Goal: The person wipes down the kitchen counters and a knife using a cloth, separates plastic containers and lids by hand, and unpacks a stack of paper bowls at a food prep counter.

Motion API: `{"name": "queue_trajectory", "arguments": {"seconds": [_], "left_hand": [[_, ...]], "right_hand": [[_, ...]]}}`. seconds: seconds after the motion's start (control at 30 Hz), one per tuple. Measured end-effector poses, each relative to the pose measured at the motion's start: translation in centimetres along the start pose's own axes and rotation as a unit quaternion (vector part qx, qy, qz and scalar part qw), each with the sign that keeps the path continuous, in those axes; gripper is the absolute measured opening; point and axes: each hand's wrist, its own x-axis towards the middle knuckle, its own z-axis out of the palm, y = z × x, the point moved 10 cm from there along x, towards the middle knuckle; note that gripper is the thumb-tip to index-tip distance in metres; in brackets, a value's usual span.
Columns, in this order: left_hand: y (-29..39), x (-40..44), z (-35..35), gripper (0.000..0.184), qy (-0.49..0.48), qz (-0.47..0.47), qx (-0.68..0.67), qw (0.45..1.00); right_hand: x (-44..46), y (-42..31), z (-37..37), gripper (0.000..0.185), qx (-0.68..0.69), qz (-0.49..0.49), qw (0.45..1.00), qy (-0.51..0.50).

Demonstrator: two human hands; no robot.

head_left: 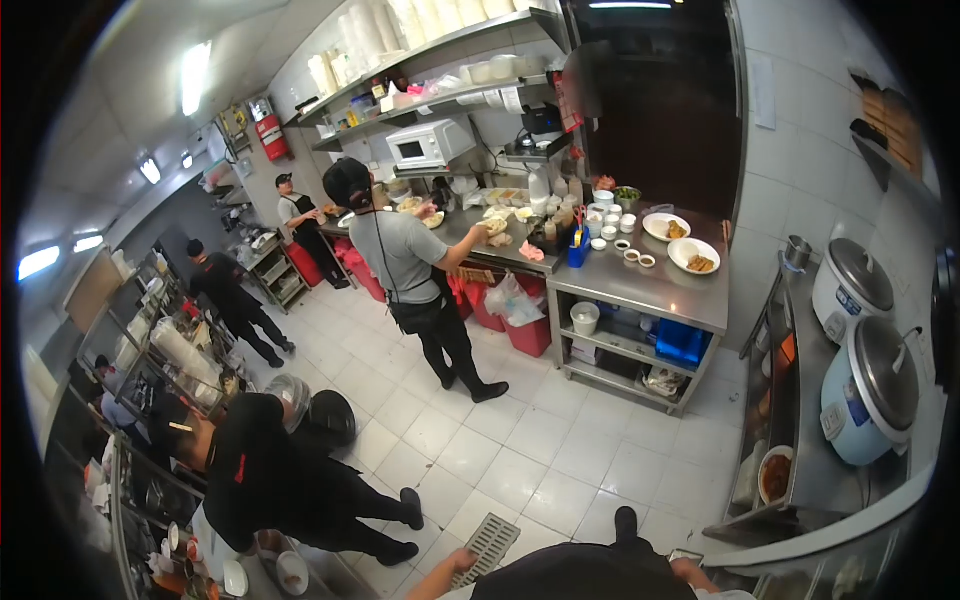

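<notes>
One pale slotted grate [493, 538] showed at the bottom of the view, seen against the white floor tiles [505, 468], just beside the wearer's left hand [462, 561]. That hand overlapped its near end, but whether it gripped the grate or merely hung above it could not be told. The grate looked stiff, likely metal or hard plastic and perhaps weighty, unlikely to bend or break; any wetness might make it slippery, and its slots and outer edges seemed the surest places to take hold. Across the wearer's dark-clothed torso [580, 573], the right hand [690, 572] was close to a small pale object [685, 555], its grip likewise unclear. Farther out stood a steel table [640, 285] bearing two plates of food [674, 253], with two large cookers [858, 400] to the right. Leftward, a co-worker in black [270, 480] leaned forward, while a person in a grey shirt [398, 250] stood beside red bins [528, 338].
</notes>
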Motion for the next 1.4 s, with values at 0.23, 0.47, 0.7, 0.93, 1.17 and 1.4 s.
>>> {"name": "queue_trajectory", "arguments": {"seconds": [0.23, 0.47, 0.7, 0.93, 1.17, 1.4], "left_hand": [[-4.0, -4.7, 5.2, 0.029, -0.001, -0.135, -0.084, 0.987], [8.3, 0.1, 9.0, 0.028, 0.088, -0.005, -0.121, 0.989], [17.6, -1.9, 9.5, 0.041, 0.211, 0.01, -0.173, 0.962], [9.0, -5.8, 13.9, 0.057, 0.233, -0.155, -0.175, 0.944], [4.0, -7.5, 20.9, 0.053, 0.123, -0.179, -0.312, 0.925], [7.1, -8.8, 17.9, 0.047, 0.142, -0.124, -0.339, 0.922]], "right_hand": [[7.1, -11.0, -6.8, 0.021, -0.059, -0.041, 0.996, -0.05], [6.7, -26.0, -13.7, 0.021, -0.057, -0.106, 0.993, 0.003], [7.6, -32.1, -14.3, 0.021, -0.163, -0.125, 0.977, -0.059], [9.3, -31.3, -12.3, 0.022, -0.242, -0.088, 0.962, -0.094], [6.1, -32.6, -8.5, 0.026, -0.367, -0.146, 0.909, -0.132], [8.4, -30.5, -6.8, 0.028, -0.279, -0.087, 0.949, -0.121]]}}
